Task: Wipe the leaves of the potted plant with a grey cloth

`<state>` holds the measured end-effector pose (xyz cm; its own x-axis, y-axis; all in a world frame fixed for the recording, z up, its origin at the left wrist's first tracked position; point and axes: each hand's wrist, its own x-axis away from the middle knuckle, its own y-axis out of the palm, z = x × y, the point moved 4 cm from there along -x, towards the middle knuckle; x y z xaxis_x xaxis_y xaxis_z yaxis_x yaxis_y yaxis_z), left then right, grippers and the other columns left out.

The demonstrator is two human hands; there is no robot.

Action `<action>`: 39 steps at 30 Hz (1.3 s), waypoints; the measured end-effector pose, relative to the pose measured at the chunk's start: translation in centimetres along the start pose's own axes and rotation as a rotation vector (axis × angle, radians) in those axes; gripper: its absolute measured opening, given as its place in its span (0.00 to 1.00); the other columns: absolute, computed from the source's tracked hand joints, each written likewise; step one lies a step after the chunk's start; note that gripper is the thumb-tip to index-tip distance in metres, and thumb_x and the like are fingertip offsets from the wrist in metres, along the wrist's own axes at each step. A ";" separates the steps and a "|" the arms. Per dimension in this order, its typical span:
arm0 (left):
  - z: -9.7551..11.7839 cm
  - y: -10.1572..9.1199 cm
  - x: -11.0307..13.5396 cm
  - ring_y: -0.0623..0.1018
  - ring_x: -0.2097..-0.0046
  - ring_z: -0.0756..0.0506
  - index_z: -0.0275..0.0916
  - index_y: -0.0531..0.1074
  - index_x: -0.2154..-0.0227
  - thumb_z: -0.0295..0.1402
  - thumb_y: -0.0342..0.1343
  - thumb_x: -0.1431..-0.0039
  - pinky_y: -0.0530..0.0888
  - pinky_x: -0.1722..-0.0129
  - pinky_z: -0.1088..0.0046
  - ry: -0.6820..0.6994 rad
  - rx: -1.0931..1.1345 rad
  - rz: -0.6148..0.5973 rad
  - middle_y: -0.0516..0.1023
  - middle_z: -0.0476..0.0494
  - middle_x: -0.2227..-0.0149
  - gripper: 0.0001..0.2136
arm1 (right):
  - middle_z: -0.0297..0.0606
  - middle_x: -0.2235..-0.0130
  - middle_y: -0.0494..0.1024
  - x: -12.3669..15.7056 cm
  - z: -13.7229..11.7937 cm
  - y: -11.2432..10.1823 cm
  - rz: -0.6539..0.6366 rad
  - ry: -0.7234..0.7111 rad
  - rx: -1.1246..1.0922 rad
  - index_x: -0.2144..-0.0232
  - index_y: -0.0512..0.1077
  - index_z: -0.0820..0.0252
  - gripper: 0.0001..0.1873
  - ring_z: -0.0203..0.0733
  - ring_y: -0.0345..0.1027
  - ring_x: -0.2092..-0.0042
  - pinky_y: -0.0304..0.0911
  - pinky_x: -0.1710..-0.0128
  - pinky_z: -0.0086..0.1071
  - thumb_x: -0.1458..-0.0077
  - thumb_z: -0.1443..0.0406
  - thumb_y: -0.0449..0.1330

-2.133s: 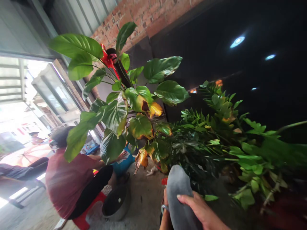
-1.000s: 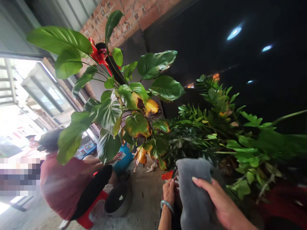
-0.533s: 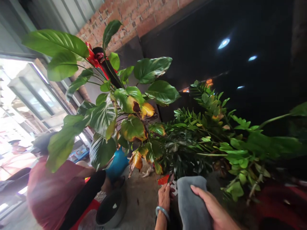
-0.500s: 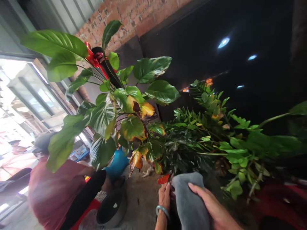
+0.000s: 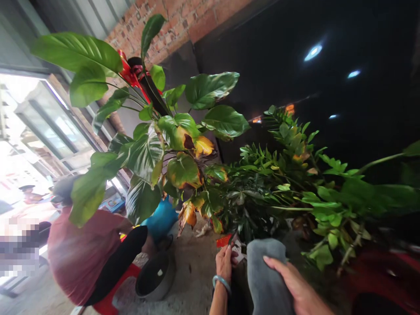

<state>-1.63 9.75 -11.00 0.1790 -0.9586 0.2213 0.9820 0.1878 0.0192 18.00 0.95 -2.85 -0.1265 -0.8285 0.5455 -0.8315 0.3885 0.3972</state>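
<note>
Grey piece point(image 5: 267, 275), toward five o'clock: clamped in fingers of right hand point(image 5: 293, 280); keep firm. Dark sliver point(image 5: 233, 237), ten o'clock from it: seemingly pinched by left hand point(image 5: 224, 264); steady lightly.

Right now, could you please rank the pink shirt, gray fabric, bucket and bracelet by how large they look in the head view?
1. Pink shirt
2. Gray fabric
3. Bucket
4. Bracelet
The gray fabric is nearer the camera than the bucket, so their true order is unsure.
</note>
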 end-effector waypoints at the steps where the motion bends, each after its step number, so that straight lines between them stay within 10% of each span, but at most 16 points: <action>1: 0.2 0.1 0.1 0.68 0.81 0.50 0.34 0.79 0.74 0.57 0.63 0.71 0.64 0.82 0.74 0.006 -0.002 -0.014 0.73 0.48 0.82 0.29 | 0.39 0.78 0.81 0.9 -0.4 0.4 -0.019 0.007 0.006 0.78 0.75 0.57 0.16 0.56 0.77 0.70 0.71 0.68 0.43 0.72 0.57 0.70; 8: 2.4 1.2 1.7 0.65 0.82 0.51 0.37 0.72 0.86 0.63 0.61 0.76 0.62 0.83 0.74 0.059 -0.019 0.039 0.70 0.49 0.86 0.29 | 0.35 0.81 0.80 0.8 -9.1 4.1 -0.070 -0.177 -0.147 0.78 0.75 0.59 0.11 0.48 0.75 0.74 0.70 0.71 0.37 0.70 0.63 0.69; 17: 1.3 0.6 0.9 0.64 0.83 0.52 0.37 0.72 0.84 0.60 0.61 0.75 0.62 0.83 0.75 -0.002 -0.056 0.036 0.67 0.51 0.86 0.27 | 0.41 0.75 0.83 -1.0 2.1 -1.9 0.000 0.120 -0.004 0.77 0.76 0.56 0.14 0.59 0.78 0.62 0.72 0.64 0.43 0.70 0.57 0.70; 25: 2.2 1.1 1.4 0.64 0.84 0.51 0.38 0.69 0.89 0.64 0.60 0.77 0.60 0.83 0.75 0.064 -0.068 0.054 0.68 0.49 0.87 0.30 | 0.34 0.81 0.80 1.1 -6.6 2.7 -0.031 -0.050 -0.213 0.79 0.73 0.57 0.14 0.47 0.74 0.77 0.69 0.73 0.37 0.74 0.62 0.70; 33: 1.4 0.6 1.0 0.65 0.83 0.51 0.38 0.70 0.86 0.61 0.62 0.76 0.61 0.83 0.75 0.009 -0.036 0.040 0.69 0.50 0.86 0.27 | 0.41 0.78 0.82 0.2 0.2 0.6 0.012 0.108 -0.110 0.78 0.75 0.57 0.15 0.59 0.79 0.65 0.72 0.66 0.44 0.73 0.58 0.70; 39: 1.0 0.5 0.9 0.66 0.81 0.50 0.36 0.74 0.82 0.61 0.60 0.68 0.63 0.81 0.74 0.084 -0.077 -0.005 0.70 0.50 0.84 0.27 | 0.38 0.76 0.83 0.2 -6.4 2.9 -0.009 -0.233 -0.118 0.72 0.76 0.58 0.20 0.55 0.78 0.68 0.71 0.68 0.42 0.73 0.58 0.71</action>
<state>-1.02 9.19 -9.82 0.1758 -0.9746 0.1387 0.9839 0.1694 -0.0561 18.99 4.50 3.14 -0.2516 -0.8974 0.3625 -0.7660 0.4136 0.4921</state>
